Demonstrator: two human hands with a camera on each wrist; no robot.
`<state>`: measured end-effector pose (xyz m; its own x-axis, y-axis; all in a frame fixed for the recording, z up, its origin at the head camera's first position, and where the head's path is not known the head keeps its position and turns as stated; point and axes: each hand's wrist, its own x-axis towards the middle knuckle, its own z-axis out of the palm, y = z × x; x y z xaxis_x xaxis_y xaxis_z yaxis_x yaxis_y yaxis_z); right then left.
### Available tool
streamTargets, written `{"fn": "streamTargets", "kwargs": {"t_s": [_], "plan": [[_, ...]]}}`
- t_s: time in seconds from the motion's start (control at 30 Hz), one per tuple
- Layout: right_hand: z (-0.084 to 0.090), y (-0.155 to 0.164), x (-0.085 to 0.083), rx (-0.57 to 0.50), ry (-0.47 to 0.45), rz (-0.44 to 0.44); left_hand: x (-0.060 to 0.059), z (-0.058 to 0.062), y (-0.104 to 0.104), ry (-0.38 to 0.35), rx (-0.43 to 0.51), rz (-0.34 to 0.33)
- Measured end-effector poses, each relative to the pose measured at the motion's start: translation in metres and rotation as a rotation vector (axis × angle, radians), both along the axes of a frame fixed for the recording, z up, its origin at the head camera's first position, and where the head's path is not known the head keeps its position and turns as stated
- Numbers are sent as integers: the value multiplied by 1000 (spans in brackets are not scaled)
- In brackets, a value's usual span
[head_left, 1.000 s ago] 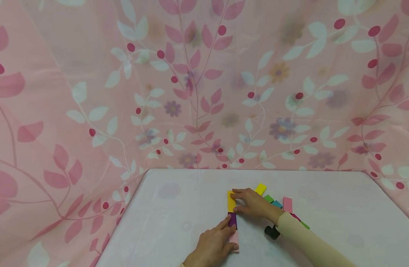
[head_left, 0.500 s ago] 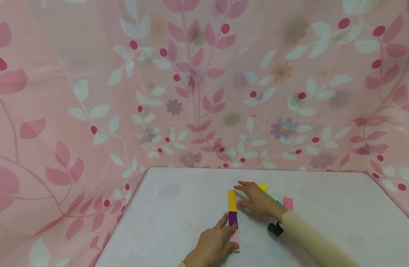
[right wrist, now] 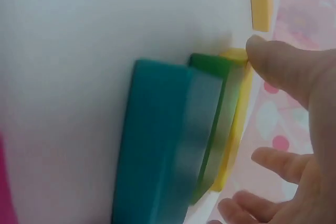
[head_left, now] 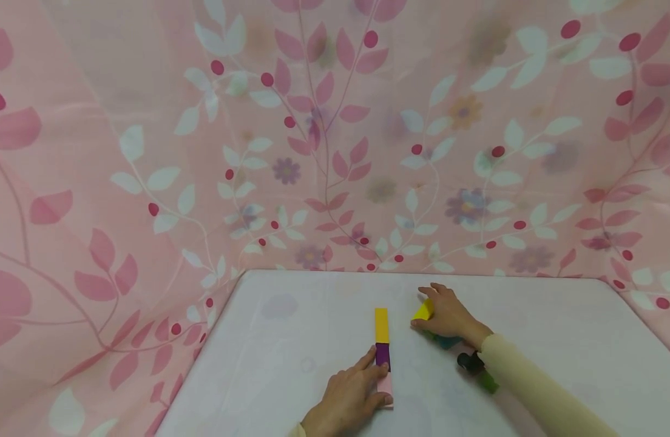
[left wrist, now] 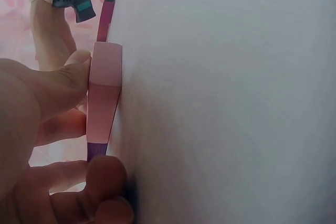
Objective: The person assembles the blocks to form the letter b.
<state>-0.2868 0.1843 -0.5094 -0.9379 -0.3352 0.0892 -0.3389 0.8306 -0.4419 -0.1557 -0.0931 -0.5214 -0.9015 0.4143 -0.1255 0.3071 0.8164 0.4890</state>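
Three blocks in a row (head_left: pixel 382 349), left hand (head_left: pixel 348 397) pinching pink block (head_left: pixel 385 384), right hand (head_left: pixel 450 315) fingers gripping yellow block (head_left: pixel 423 312).

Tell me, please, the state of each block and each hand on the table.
orange-yellow block: flat, far end of the row, untouched.
purple block: flat, middle of the row.
pink block: flat, near end, held by the left hand.
yellow block: tilted, gripped by the right hand.
green block and teal block: beside it, under the right hand.
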Motion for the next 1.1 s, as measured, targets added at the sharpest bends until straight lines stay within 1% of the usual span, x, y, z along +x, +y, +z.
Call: {"fn": "streamTargets", "kwargs": {"t_s": [0.2, 0.37, 0.43, 0.57, 0.67, 0.77, 0.9, 1.0, 1.1], "plan": [[3, 9, 0, 27, 7, -59, -1, 1, 0, -13, 4, 5], [6, 9, -1, 46, -20, -77, 1, 1, -1, 38, -7, -9], [6, 9, -1, 25, -33, -75, 2, 1, -2, 48, -6, -11], [4, 7, -3, -49, -53, -93, 1, 1, -2, 46, -9, -9], [2, 4, -7, -75, -31, -94, 1, 2, -2, 40, -11, -6], [-3, 1, -14, -70, 33, -76, 1, 3, -2, 30, -8, -2], [-9, -2, -24, -55, 110, -78, 1, 2, -2, 45, -1, -8], [-11, -5, -29, -66, 111, -86, 2, 1, -2, 65, 3, -17], [-13, -8, -33, -94, 89, -84, 2, 2, -1, 49, 0, -14]]}}
